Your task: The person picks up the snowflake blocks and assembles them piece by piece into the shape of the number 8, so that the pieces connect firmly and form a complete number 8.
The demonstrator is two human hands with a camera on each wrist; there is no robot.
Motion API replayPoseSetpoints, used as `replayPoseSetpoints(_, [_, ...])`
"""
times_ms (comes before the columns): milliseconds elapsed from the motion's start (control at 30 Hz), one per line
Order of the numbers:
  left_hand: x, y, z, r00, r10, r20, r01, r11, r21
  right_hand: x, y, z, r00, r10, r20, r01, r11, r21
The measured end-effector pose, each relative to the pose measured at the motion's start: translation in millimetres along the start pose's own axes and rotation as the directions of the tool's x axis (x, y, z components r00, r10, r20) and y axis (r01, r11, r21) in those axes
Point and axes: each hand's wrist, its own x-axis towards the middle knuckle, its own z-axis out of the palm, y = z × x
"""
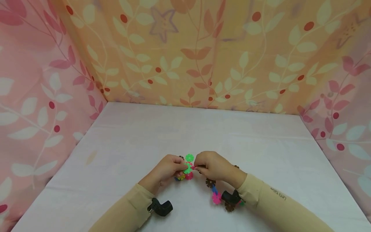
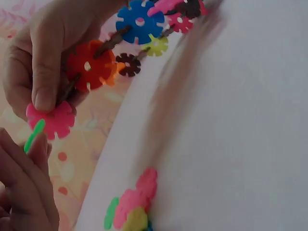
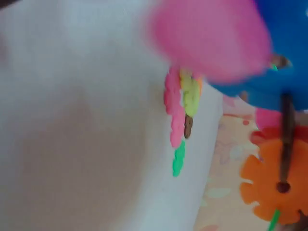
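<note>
My left hand (image 1: 169,169) pinches a green notched plastic disc (image 2: 34,136), seen edge-on in the left wrist view. Facing it, my right hand (image 1: 214,165) holds a pink notched disc (image 2: 50,120) under its thumb. Green and pink discs meet or nearly meet; whether they are slotted together I cannot tell. From the pink disc a chain of linked discs runs back under the right hand, with a red-orange disc (image 2: 89,65) and a blue disc (image 2: 139,21). In the right wrist view, an orange disc (image 3: 269,180) and a blurred pink disc (image 3: 211,38) of this chain show close up.
Just beyond and below the left hand, a cluster of discs lies on the white table (image 1: 139,135): a green disc (image 1: 189,157), a pink disc (image 1: 189,176) and a yellow disc (image 1: 181,177). The chain's tail, with a pink disc (image 1: 216,198), hangs near the right wrist. Patterned cloth (image 1: 185,64) surrounds the table.
</note>
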Motion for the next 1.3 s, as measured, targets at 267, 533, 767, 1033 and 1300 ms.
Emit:
replayPoseSetpoints(267, [-3.4, 6.3, 9.5, 0.999, 0.021, -0.046, -0.019, 0.998, 0.056, -0.2, -3.3, 2.8, 0.994, -0.076, -0.084, 0.074, 0.997, -0.032])
replayPoseSetpoints(533, [-0.5, 1.4, 11.0, 0.997, 0.009, -0.077, -0.006, 0.999, 0.035, 0.7, -2.7, 3.1, 0.998, -0.038, -0.056, 0.035, 0.998, -0.06])
replayPoseSetpoints(767, [8.4, 3.3, -9.8, 0.993, 0.061, -0.096, -0.031, 0.958, 0.286, 4.4, -0.7, -2.4, 0.989, 0.134, 0.063, -0.133, 0.991, -0.018])
replayPoseSetpoints(1033, [18.1, 7.6, -23.4, 0.994, 0.094, -0.064, -0.029, 0.757, 0.653, 9.1, 7.5, -1.2, 0.908, 0.394, 0.141, -0.409, 0.907, 0.099])
replayPoseSetpoints(1300, [29.5, 6.8, -9.9, 0.992, 0.123, -0.041, -0.087, 0.867, 0.491, 11.9, 17.5, -2.6, 0.926, 0.329, 0.183, -0.35, 0.932, 0.095])
